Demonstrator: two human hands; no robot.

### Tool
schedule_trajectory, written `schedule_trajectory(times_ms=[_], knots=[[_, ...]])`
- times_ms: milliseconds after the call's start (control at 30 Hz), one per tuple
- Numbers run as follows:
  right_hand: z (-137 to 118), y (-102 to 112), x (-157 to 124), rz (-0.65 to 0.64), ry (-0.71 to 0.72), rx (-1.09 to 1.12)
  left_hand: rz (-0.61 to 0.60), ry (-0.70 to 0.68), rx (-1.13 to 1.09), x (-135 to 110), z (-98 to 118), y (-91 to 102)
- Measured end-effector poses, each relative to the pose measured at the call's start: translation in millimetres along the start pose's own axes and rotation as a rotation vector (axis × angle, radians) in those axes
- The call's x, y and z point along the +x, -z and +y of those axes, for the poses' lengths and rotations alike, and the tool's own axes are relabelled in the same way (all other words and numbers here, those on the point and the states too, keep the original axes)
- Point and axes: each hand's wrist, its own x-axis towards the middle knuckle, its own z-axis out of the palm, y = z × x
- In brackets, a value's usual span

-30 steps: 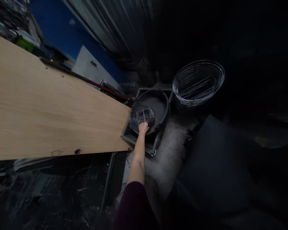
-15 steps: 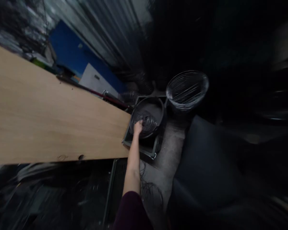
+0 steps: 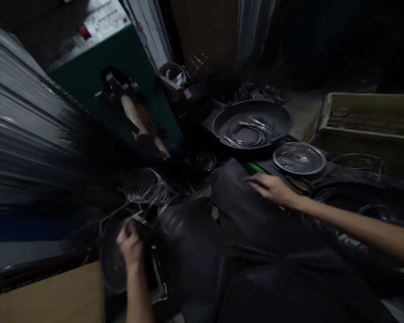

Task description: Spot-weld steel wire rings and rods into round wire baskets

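My left hand (image 3: 130,244) is closed above a dark round basin (image 3: 112,264) at lower left. Something dark shows at its fingers, too blurred to name. My right hand (image 3: 272,189) is over my dark-clothed knee (image 3: 232,184), its fingers bent together and pointing left. Whatever it may hold is too thin and dim to make out. Just behind those fingers lies a green strip (image 3: 256,168). Beyond the knee, a wide dark pan (image 3: 218,128) contains looped wire pieces (image 3: 247,134). To its right, a metal dish (image 3: 299,168) has small thin pieces in it.
A green machine (image 3: 121,98) with a bar-like lever (image 3: 134,116) stands at upper left. Near it are a wire coil (image 3: 143,186) and a small bowl (image 3: 206,161). A wooden board edge (image 3: 47,291) fills the lower left; a crate (image 3: 370,114) stands right.
My view has swung right, from the board and basin towards the machine and pans. My left hand has come up from inside the basin. My right hand has come into view.
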Motion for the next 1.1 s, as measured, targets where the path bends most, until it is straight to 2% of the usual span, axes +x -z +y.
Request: schedule_trajectory(times_ms=[33, 67, 133, 233, 300, 433, 533, 633, 700, 800, 867, 933, 967, 1000, 1033, 1067, 1100], knots=[[13, 13, 8, 0.071, -0.078, -0.038, -0.046, 0.029, -0.029, -1, 4, -13.3], [24, 22, 15, 0.130, -0.167, -0.079, -0.144, 0.056, -0.077, 0, 9, -31.0], [39, 31, 25, 0.174, -0.229, -0.079, -0.329, 0.055, -0.131, 5, 16, -73.1], [36, 23, 32, 0.116, -0.190, -0.062, -0.576, 0.070, -0.229, 15, 15, -125.6], [22, 9, 38, 0.036, -0.099, 0.003, -0.621, 0.114, -0.290, 17, 12, -141.2], [-4, -32, 61, -0.095, 0.022, 0.161, -0.589, 0.132, -0.375, 11, 10, -139.8], [-19, -66, 78, -0.180, 0.004, 0.284, -0.469, 0.123, -0.397, 2, -2, -133.1], [-45, -85, 80, -0.114, 0.023, 0.358, -0.315, 0.223, -0.314, -8, -17, -129.2], [-64, -92, 77, -0.035, 0.106, 0.272, -0.316, 0.299, -0.185, -13, -23, -128.6], [-70, -97, 87, -0.080, 0.212, 0.137, -0.328, 0.188, -0.212, -14, -26, -128.0], [-49, -86, 106, -0.100, 0.272, 0.139, -0.301, 0.034, -0.194, -16, -24, -124.6], [-7, -61, 134, -0.073, 0.197, 0.090, -0.376, -0.151, -0.152, -19, -19, -119.5], [20, -46, 149, -0.049, 0.079, 0.009, -0.438, -0.219, -0.109, -20, -16, -117.3], [48, -31, 165, -0.082, -0.072, -0.137, -0.488, -0.255, -0.055, -21, -14, -115.8], [77, -17, 179, -0.182, -0.219, -0.310, -0.510, -0.258, -0.002, -20, -11, -115.1], [103, -6, 192, -0.335, -0.330, -0.455, -0.504, -0.242, 0.039, -19, -10, -115.2], [127, 2, 201, -0.390, -0.379, -0.490, -0.474, -0.230, 0.063, -18, -8, -115.9]])
